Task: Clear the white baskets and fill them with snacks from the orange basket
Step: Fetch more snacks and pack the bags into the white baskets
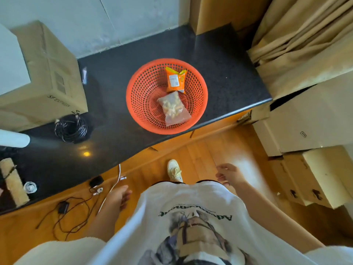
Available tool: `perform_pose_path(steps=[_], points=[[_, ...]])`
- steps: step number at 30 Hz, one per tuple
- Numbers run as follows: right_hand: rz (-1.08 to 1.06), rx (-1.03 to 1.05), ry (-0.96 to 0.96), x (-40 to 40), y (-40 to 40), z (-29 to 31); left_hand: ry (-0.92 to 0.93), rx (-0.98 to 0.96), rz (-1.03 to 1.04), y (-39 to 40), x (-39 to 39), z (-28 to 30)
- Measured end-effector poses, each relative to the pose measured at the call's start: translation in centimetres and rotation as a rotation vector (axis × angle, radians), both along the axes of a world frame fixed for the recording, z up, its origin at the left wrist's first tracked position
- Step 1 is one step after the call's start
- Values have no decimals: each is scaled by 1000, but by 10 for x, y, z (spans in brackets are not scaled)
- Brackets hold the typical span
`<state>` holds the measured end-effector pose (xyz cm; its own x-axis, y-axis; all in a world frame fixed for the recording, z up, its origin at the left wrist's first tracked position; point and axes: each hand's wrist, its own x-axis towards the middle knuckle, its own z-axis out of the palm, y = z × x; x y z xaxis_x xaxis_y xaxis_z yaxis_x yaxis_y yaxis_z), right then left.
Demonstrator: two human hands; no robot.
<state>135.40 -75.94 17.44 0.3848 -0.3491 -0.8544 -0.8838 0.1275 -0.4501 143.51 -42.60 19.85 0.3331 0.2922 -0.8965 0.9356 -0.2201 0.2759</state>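
Over at the far left edge of the dark stone counter (219, 54) sits a big cardboard box (47, 73), pushed back against the wall. Just in front of it lies a coil of black cable (71, 128), touching the box's lower corner. Down on the wooden floor (200, 150), below the counter's front edge, there's a tangle of black wires (70, 211) and one white cord (114, 184).

Next comes the left hand (119, 196), hanging low beside the white T-shirt (181, 207). It's blurred, the fingers look loosely curled, and nothing is in them.

Centre stage: the orange basket (141, 92), round and perforated, resting on the counter close to its front edge, with the near rim almost over the lip. Two snacks are inside. An orange snack packet (174, 79) lies toward the back of the basket, and a clear bag of pale snacks (173, 109) lies just in front of it, their ends touching or overlapping. Nobody's touching the basket; both hands are well apart from it.

Straight below, one white shoe (174, 171) is planted on the floor.

Then the right hand (229, 174), held out over the floor to the right of the shirt, fingers relaxed and slightly spread, holding nothing.

Along the right side, beige curtains (296, 35) hang down past the counter's right edge, and pale cardboard boxes (305, 131) are stacked below them on the floor.
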Motion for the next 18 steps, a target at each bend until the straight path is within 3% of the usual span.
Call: perform_pose_path(steps=[3, 5, 11, 16, 18], points=[[-47, -23, 5, 20, -8, 4, -141, 45, -66, -29, 61, 2], [-83, -18, -25, 40, -13, 7, -236, -34, -123, -56, 104, 11], [-86, 33, -241, 148, -17, 5, -470, -172, -648, -116, 181, 6], [-36, 34, -402, 246, -20, -27, -810, 160, -1559, -148, 223, -50], [-20, -19, -429, 281, -20, -44, -857, 251, -1888, -157, 241, -74]])
